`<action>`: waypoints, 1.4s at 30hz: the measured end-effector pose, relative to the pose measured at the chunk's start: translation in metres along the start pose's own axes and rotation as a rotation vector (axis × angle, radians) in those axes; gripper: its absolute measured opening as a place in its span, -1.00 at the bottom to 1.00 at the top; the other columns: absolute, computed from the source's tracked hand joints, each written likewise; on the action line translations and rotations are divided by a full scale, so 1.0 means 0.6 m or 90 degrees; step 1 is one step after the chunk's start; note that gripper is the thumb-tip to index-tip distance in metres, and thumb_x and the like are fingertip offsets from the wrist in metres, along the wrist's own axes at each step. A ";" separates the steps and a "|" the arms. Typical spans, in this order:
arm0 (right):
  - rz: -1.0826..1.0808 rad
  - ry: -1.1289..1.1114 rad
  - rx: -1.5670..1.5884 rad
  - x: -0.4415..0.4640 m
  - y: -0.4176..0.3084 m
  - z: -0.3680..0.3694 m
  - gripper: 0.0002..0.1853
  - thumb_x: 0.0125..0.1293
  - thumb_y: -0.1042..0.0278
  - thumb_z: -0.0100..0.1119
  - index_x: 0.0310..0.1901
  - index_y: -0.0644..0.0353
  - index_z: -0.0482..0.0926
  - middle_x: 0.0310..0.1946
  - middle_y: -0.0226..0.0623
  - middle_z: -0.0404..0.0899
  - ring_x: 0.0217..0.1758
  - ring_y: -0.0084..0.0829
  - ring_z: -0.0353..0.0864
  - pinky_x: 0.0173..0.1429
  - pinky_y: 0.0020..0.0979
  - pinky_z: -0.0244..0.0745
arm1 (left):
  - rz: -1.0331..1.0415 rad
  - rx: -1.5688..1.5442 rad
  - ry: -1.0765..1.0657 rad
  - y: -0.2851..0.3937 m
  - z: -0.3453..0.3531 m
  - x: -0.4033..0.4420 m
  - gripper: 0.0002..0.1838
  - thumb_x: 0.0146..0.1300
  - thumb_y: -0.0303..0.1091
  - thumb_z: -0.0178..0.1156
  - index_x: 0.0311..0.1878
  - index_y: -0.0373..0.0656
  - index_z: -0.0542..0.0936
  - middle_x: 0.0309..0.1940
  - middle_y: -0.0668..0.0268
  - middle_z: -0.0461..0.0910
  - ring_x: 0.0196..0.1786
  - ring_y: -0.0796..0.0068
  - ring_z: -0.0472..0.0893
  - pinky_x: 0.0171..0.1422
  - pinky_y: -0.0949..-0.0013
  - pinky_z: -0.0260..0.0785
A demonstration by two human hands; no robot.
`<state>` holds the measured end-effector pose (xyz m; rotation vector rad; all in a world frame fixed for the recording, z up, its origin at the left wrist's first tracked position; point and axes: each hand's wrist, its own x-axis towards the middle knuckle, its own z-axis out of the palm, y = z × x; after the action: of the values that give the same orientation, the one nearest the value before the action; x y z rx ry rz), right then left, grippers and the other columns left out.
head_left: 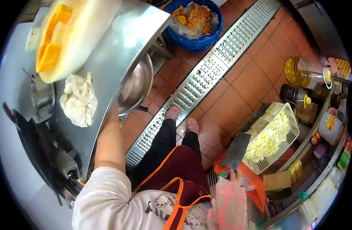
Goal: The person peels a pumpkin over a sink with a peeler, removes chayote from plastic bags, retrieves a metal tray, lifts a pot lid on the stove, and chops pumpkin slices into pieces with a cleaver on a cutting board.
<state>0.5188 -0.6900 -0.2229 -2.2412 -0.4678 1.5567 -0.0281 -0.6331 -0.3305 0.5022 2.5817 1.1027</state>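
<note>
My right hand (pixel 235 178) grips a cleaver (pixel 236 150) with a broad dark rectangular blade, low on the right. Pinkish checked fabric (pixel 226 201) covers that forearm. Just past the blade, a white plastic basket (pixel 256 167) holds chopped pale-green leafy vegetable (pixel 271 142). An orange plastic bag (pixel 254 183) lies below the cleaver. My left forearm (pixel 110 143) reaches under the edge of the metal table (pixel 124 28); the tabletop hides the hand. Nearest to it is a round metal pan (pixel 138 86) beneath the table, and I cannot tell whether they touch.
On the table are a large cut piece of pumpkin (pixel 82 38) and a crumpled white cloth (pixel 79 100). A blue-lined bin (pixel 196 45) with scraps stands ahead. A metal drain grate (pixel 206 71) crosses the tiled floor. Oil bottles (pixel 302 72) stand at right.
</note>
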 end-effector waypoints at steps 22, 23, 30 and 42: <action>0.019 -0.061 -0.056 0.063 -0.015 0.089 -0.93 0.28 0.39 0.03 -0.30 0.16 0.40 -0.69 -0.38 0.44 -0.76 -0.57 0.33 -0.67 -0.55 0.24 | -0.031 0.229 -0.070 -0.076 0.041 0.073 -0.73 0.19 -0.33 0.04 -0.07 -0.20 0.53 -0.26 0.06 0.54 -0.17 0.13 0.51 -0.07 0.24 0.35; 0.015 -0.070 -0.044 0.063 -0.014 0.096 -0.93 0.28 0.39 0.03 -0.30 0.16 0.40 -0.68 -0.38 0.44 -0.77 -0.57 0.33 -0.67 -0.54 0.24 | -0.024 0.241 -0.079 -0.070 0.041 0.074 -0.72 0.18 -0.33 0.04 -0.07 -0.20 0.52 -0.25 0.05 0.54 -0.17 0.12 0.51 -0.06 0.23 0.35; 0.054 -0.090 -0.046 0.062 -0.002 0.097 -0.90 0.27 0.37 0.05 -0.28 0.18 0.40 -0.67 -0.37 0.44 -0.72 -0.56 0.37 -0.61 -0.54 0.29 | 0.022 0.355 -0.177 0.022 0.088 0.048 -0.68 0.16 -0.30 0.06 -0.03 -0.22 0.51 -0.21 -0.02 0.53 -0.14 0.02 0.52 -0.03 0.17 0.35; -0.167 -0.091 -0.057 -0.014 -0.106 -0.061 -0.87 0.21 0.45 0.09 -0.29 0.23 0.34 -0.66 -0.38 0.43 -0.66 -0.59 0.40 -0.57 -0.57 0.28 | 0.208 0.137 -0.389 0.305 -0.145 -0.282 -0.67 0.06 -0.32 0.17 -0.06 -0.05 0.58 -0.30 0.16 0.62 -0.32 0.27 0.63 -0.20 0.29 0.47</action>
<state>0.5467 -0.6420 -0.1739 -2.0411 -0.8516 1.5885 0.1263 -0.6417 -0.1166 1.1424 2.1175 0.6145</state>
